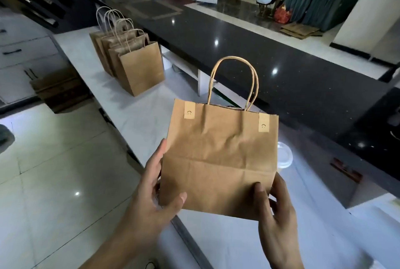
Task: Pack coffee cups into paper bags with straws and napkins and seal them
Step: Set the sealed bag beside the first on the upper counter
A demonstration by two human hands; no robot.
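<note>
Both hands, left hand (151, 199) and right hand (278, 210), grip sealed bag (218, 156) (over white counter (138, 115)).

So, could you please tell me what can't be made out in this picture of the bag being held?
- Head view: contents of the held bag are hidden by its paper front and two stickers.
- The white-lidded cup is mostly hidden behind the bag.
- The left hand and right hand have fingers hidden behind the bag.
- The row of bags overlap, so their contents are hidden.
</note>
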